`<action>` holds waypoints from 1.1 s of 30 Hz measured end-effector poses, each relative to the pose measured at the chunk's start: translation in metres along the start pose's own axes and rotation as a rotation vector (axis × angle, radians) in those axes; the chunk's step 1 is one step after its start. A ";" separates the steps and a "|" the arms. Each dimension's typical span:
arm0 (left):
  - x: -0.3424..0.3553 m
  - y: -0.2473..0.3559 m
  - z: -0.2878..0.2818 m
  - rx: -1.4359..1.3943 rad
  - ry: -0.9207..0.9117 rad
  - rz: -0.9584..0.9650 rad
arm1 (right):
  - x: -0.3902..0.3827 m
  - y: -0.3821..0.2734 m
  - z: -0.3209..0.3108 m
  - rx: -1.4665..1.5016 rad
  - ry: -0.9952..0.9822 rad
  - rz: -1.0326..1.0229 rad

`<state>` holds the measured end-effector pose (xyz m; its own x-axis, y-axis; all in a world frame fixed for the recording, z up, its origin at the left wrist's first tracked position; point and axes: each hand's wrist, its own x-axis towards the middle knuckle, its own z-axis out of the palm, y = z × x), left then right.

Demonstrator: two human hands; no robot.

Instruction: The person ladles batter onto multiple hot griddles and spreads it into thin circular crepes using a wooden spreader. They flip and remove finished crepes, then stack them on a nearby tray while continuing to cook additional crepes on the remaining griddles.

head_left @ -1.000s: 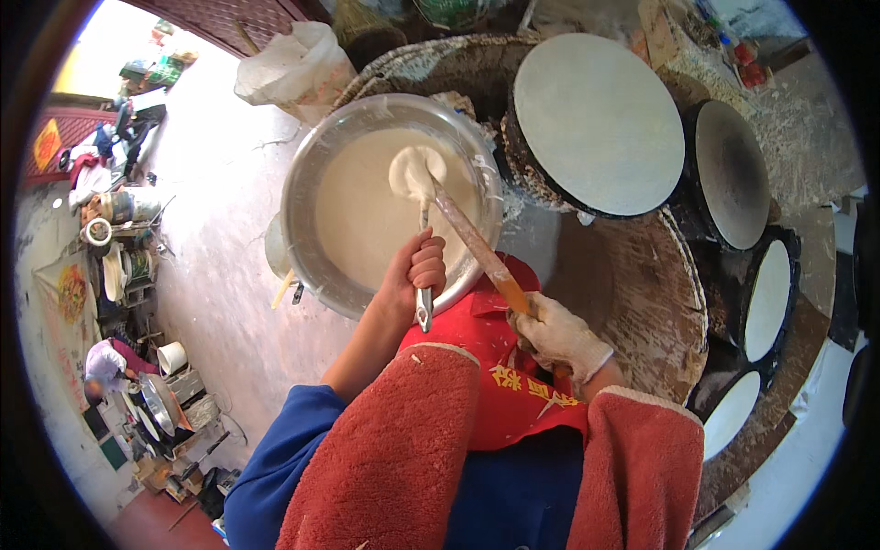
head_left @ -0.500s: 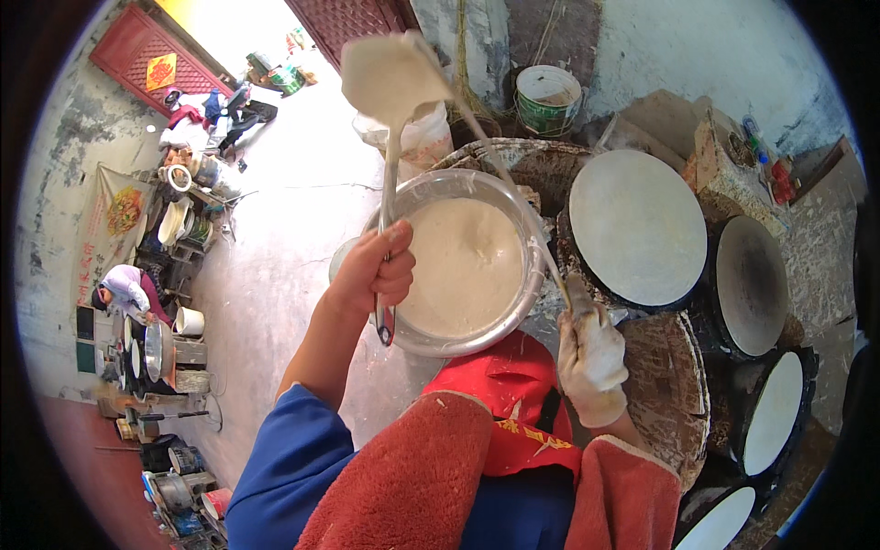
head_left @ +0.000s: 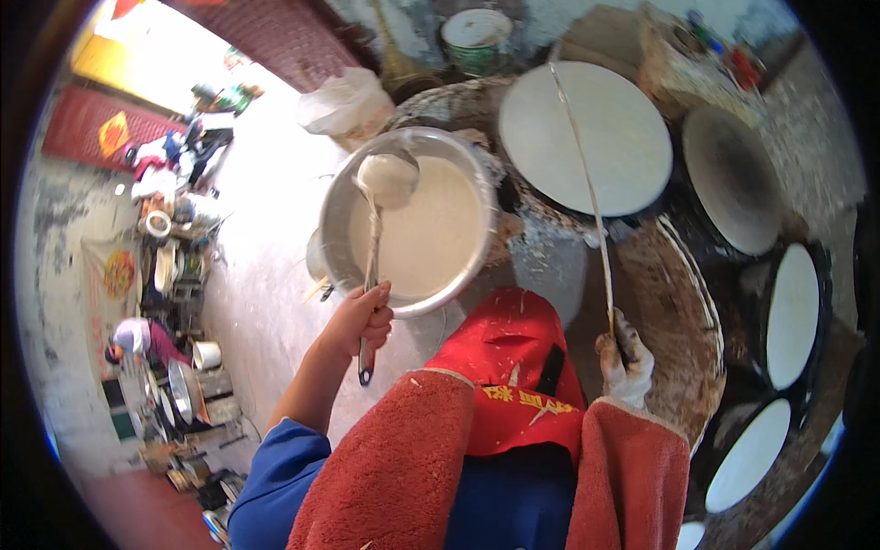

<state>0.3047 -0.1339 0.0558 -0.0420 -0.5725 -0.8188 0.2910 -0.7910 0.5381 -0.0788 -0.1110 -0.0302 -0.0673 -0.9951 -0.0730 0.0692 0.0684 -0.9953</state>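
Note:
My bare left hand (head_left: 365, 321) grips a long metal ladle (head_left: 387, 179), its batter-coated head over a steel bowl (head_left: 483, 220) of pale batter (head_left: 431, 243). My right hand (head_left: 626, 362), in a soiled white glove, holds a long, thin batter-smeared stick (head_left: 592, 188). The stick reaches up across a large round, pale-topped griddle (head_left: 623, 128) right of the bowl; whether it touches the surface I cannot tell.
Several other griddles (head_left: 731, 179) curve down the right. A white sack (head_left: 344, 105) and a green bucket (head_left: 477, 46) stand behind the bowl. A person (head_left: 147, 341) bends over pans at the left, among clutter along the wall. A red door (head_left: 266, 37) is at the back.
The ladle was raised high half a second ago and is now lower over the bowl. The stick has left the ladle and swung rightward over the griddle.

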 end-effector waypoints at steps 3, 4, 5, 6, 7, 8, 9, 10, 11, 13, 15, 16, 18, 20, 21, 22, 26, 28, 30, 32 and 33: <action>0.020 -0.008 0.050 -0.686 -0.459 -0.477 | -0.030 0.004 -0.024 -0.048 0.215 0.174; 0.029 -0.013 0.069 -0.895 -0.540 -0.649 | -0.042 0.030 -0.035 -0.136 0.306 0.068; 0.041 -0.025 0.084 -0.746 -0.547 -0.642 | -0.053 0.029 -0.046 0.009 0.370 0.191; 0.046 -0.033 0.101 -0.652 -0.526 -0.662 | -0.063 0.028 -0.054 0.159 0.431 0.306; 0.050 -0.037 0.123 -0.566 -0.514 -0.688 | -0.076 0.032 -0.067 0.224 0.526 0.343; 0.054 -0.040 0.145 -0.480 -0.503 -0.709 | -0.088 0.039 -0.080 0.290 0.619 0.373; 0.060 -0.037 0.165 -0.349 -0.555 -0.721 | -0.097 0.036 -0.091 0.367 0.702 0.378; 0.066 -0.031 0.185 -0.217 -0.605 -0.722 | -0.103 0.036 -0.103 0.454 0.778 0.376; 0.070 -0.023 0.208 -0.089 -0.657 -0.716 | -0.108 0.048 -0.115 0.470 0.859 0.321; 0.080 -0.005 0.257 0.182 -0.698 -0.629 | -0.103 0.050 -0.138 0.487 0.941 0.249; 0.088 0.012 0.316 0.335 -0.722 -0.552 | -0.079 0.052 -0.161 0.437 1.037 0.155; 0.089 0.023 0.355 0.435 -0.716 -0.497 | -0.066 0.044 -0.174 0.444 1.040 0.193; 0.116 0.030 0.424 0.554 -0.737 -0.390 | -0.031 0.053 -0.200 0.468 1.112 0.114; 0.143 0.036 0.489 0.612 -0.786 -0.313 | 0.012 0.034 -0.219 0.406 1.090 0.176; 0.152 0.035 0.522 0.623 -0.768 -0.268 | 0.032 0.033 -0.229 0.427 1.091 0.226; 0.165 0.038 0.547 0.609 -0.805 -0.275 | 0.055 0.029 -0.233 0.441 1.094 0.145; 0.244 0.012 0.635 0.583 -0.875 -0.251 | 0.141 0.036 -0.251 0.630 1.097 -0.054; 0.270 -0.003 0.663 0.582 -0.795 -0.263 | 0.169 0.056 -0.257 0.534 1.103 0.007; 0.303 -0.012 0.664 0.679 -0.658 -0.197 | 0.188 0.061 -0.253 0.600 1.089 0.189; 0.325 0.002 0.656 0.932 -0.500 0.069 | 0.197 0.070 -0.254 0.593 1.149 0.223; 0.329 0.015 0.649 1.047 -0.461 0.227 | 0.201 0.069 -0.258 0.590 1.162 0.228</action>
<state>-0.3249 -0.4746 -0.0761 -0.4958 -0.5779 -0.6482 -0.5854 -0.3289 0.7410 -0.3447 -0.2877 -0.1300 -0.7844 -0.3045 -0.5404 0.5926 -0.1105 -0.7979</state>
